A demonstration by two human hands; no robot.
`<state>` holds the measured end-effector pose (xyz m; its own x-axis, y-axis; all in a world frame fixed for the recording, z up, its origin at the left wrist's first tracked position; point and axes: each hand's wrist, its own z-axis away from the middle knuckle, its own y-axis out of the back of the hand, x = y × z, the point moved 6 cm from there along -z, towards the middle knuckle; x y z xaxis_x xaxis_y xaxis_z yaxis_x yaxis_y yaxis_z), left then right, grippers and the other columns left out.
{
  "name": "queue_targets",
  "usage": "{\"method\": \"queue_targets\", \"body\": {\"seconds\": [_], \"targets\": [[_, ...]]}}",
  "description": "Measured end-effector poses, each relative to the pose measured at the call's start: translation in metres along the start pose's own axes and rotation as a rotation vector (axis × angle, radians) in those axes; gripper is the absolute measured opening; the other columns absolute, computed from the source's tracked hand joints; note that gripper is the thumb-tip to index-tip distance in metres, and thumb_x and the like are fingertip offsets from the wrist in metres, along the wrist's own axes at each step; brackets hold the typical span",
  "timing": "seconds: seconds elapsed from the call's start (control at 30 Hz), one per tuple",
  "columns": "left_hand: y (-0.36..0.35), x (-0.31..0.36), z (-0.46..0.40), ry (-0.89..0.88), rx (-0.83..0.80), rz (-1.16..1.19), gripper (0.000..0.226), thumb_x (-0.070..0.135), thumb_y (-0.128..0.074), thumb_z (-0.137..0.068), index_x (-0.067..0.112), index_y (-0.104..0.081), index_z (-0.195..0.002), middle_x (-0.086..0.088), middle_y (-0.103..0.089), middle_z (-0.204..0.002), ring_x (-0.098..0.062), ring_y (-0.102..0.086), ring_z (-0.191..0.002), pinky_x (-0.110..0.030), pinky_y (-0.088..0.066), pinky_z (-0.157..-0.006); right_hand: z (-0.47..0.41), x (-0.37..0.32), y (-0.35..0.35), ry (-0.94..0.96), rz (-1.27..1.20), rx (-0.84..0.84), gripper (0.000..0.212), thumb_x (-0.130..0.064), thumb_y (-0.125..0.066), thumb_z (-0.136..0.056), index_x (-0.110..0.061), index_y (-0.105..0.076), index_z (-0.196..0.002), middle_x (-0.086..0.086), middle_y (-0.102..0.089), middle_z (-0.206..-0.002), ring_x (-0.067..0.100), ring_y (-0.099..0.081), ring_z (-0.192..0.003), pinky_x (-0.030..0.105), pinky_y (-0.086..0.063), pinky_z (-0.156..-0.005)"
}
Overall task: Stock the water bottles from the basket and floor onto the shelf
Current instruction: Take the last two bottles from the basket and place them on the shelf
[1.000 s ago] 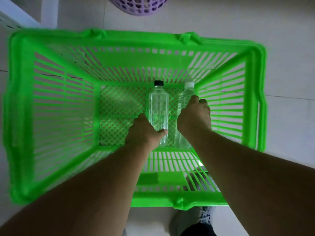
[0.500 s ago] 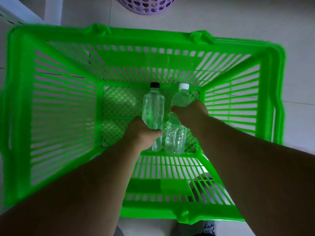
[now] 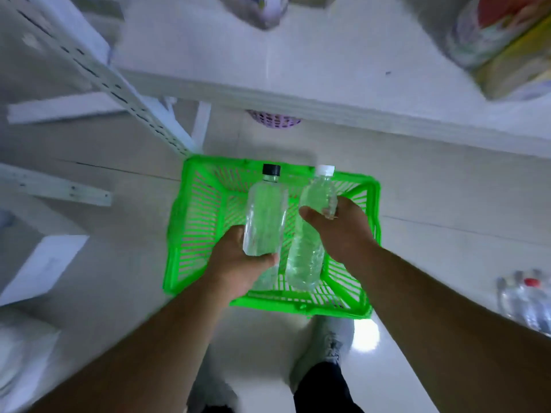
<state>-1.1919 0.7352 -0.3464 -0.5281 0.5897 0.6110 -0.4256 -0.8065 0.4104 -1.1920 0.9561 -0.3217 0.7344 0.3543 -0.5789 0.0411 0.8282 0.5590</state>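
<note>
On my left stands a white metal shelf (image 3: pixel 298 93) with a bare board. My left hand (image 3: pixel 238 263) has its fingers curled round the bottom of a clear square plastic bottle with a black cap (image 3: pixel 265 216). My right hand (image 3: pixel 337 228) wraps round a clear round plastic bottle with a white cap (image 3: pixel 310 234). Both bottles are up above the bright green plastic basket (image 3: pixel 193 234) on the pale floor. More bottles (image 3: pixel 527 302) stand on the floor far right.

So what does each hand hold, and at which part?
Left hand grips the black-capped bottle at its lower body; right hand grips the white-capped bottle around its upper body.
</note>
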Motion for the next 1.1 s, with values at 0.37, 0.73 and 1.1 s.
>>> {"method": "queue_targets", "body": {"seconds": [0.37, 0.73, 1.1], "targets": [[0.169, 0.170, 0.243, -0.263, -0.022, 0.077, 0.057, 0.028, -0.091, -0.062, 0.025, -0.062, -0.111, 0.009, -0.075, -0.097, -0.006, -0.071, -0.088, -0.028, -0.056, -0.079, 0.264, -0.200, 0.182, 0.347, -0.118, 0.146, 0.024, -0.045, -0.073, -0.084, -0.025, -0.060, -0.080, -0.013, -0.060, -0.062, -0.009, -0.054, -0.054, 0.008, -0.036, -0.052], [0.283, 0.296, 0.480, -0.579, -0.038, 0.068, 0.048, 0.015, -0.087, -0.067, 0.032, -0.058, -0.101, 0.014, -0.072, -0.093, 0.009, -0.065, -0.078, -0.009, -0.049, -0.064, 0.509, -0.311, 0.311, 0.477, -0.332, 0.290, 0.036, -0.045, -0.078, -0.078, -0.025, -0.067, -0.106, -0.010, -0.075, -0.096, 0.005, -0.071, -0.088, 0.035, -0.058, -0.081], [0.279, 0.350, 0.565, -0.691, -0.008, 0.046, 0.052, 0.017, -0.087, -0.068, 0.032, -0.055, -0.106, 0.017, -0.070, -0.095, 0.013, -0.065, -0.075, -0.010, -0.050, -0.063, 0.588, -0.324, 0.395, 0.582, -0.346, 0.415, 0.020, -0.044, -0.077, -0.079, -0.027, -0.072, -0.089, -0.014, -0.076, -0.085, 0.003, -0.071, -0.081, 0.038, -0.058, -0.082]]}}
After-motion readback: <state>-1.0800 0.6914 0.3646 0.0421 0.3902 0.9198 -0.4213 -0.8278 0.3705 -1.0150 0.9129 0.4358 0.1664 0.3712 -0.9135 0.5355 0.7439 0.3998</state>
